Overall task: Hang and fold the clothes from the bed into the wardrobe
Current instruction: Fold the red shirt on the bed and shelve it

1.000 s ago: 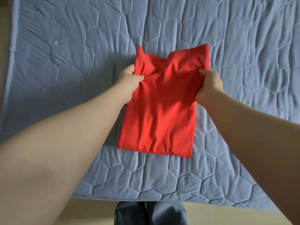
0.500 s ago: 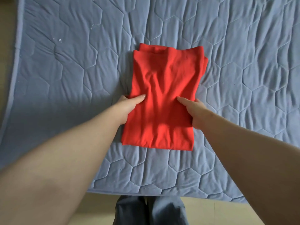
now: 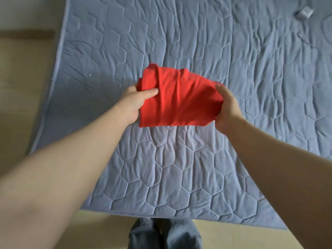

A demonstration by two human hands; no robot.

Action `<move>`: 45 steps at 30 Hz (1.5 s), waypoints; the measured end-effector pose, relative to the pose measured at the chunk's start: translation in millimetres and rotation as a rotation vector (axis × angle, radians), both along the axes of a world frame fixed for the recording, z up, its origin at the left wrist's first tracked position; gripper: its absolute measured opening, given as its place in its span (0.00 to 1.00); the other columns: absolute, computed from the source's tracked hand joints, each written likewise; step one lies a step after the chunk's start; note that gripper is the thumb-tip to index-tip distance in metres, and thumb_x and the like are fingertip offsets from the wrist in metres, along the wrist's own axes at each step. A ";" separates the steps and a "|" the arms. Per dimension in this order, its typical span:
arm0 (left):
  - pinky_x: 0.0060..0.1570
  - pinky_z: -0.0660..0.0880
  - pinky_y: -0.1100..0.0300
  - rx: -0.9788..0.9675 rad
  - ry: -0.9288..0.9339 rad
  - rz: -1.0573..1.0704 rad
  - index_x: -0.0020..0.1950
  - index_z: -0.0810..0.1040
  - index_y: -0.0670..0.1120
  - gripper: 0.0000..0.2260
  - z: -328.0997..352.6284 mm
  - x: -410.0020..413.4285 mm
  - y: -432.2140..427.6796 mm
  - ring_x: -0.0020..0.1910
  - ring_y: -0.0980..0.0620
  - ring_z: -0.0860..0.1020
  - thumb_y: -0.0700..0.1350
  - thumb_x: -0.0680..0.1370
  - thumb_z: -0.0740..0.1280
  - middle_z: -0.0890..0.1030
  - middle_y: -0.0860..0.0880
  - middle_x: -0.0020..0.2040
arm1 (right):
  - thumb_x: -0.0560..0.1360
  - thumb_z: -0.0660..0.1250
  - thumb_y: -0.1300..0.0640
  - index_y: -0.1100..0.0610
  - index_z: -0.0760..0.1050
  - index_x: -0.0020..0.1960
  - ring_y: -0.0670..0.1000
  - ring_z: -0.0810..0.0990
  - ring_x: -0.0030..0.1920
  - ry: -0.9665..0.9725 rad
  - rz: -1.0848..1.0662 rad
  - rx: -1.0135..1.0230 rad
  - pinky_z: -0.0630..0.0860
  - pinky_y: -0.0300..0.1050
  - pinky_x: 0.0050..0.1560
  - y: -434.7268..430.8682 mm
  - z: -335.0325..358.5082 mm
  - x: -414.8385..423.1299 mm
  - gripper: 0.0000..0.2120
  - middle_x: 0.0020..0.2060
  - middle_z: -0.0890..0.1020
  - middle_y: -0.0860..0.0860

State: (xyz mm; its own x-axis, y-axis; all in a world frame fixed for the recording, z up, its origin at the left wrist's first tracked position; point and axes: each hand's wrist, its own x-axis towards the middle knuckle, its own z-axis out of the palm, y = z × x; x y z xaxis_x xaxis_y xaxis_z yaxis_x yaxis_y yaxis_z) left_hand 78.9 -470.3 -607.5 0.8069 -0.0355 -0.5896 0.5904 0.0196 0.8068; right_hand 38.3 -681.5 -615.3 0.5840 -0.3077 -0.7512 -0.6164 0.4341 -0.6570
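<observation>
Folded over once more since half a second back: the red garment [image 3: 179, 99] lay long and flat then, now it's a short bundle held up in both hands.

Nearest: trouser legs [image 3: 165, 234], cut off at the frame bottom. Forearms come in from both lower corners.

Left hand [image 3: 133, 103] pinches the bundle's left edge, thumb on top. Right hand [image 3: 227, 108] grips the right edge the same way. Fingers underneath are hidden by the cloth.

Bundle sits between the hands over the middle of the bed [image 3: 179, 168]. It looks lifted clear, but I can't confirm the gap.

My read on the step: folding is done and the carry to the wardrobe is next. That needs a level two-sided hold so the layers don't slide, plus a turn, since the wardrobe is out of view.

Far right corner: small grey object [image 3: 304, 14], blurred, can't identify it.
</observation>
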 end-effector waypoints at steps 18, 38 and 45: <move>0.43 0.69 0.70 0.348 0.388 -0.214 0.64 0.75 0.46 0.22 -81.6 -171.5 15.5 0.46 0.58 0.76 0.52 0.72 0.71 0.80 0.50 0.55 | 0.71 0.70 0.46 0.55 0.73 0.53 0.45 0.76 0.38 0.394 0.210 -0.178 0.69 0.40 0.45 16.4 -77.8 -154.9 0.17 0.41 0.77 0.49; 0.68 0.62 0.49 0.641 0.453 0.170 0.71 0.60 0.46 0.38 -142.2 -138.5 -20.1 0.68 0.40 0.65 0.60 0.68 0.71 0.65 0.41 0.70 | 0.69 0.67 0.36 0.56 0.60 0.71 0.57 0.70 0.65 0.448 0.152 -0.314 0.66 0.50 0.67 25.2 -136.2 -117.4 0.39 0.66 0.70 0.54; 0.52 0.70 0.55 0.632 0.483 0.128 0.65 0.70 0.39 0.33 -153.8 -145.3 -4.4 0.59 0.40 0.75 0.63 0.70 0.68 0.75 0.39 0.62 | 0.73 0.66 0.41 0.58 0.69 0.66 0.54 0.76 0.52 0.470 0.203 -0.323 0.71 0.44 0.53 28.3 -144.0 -124.5 0.29 0.54 0.77 0.53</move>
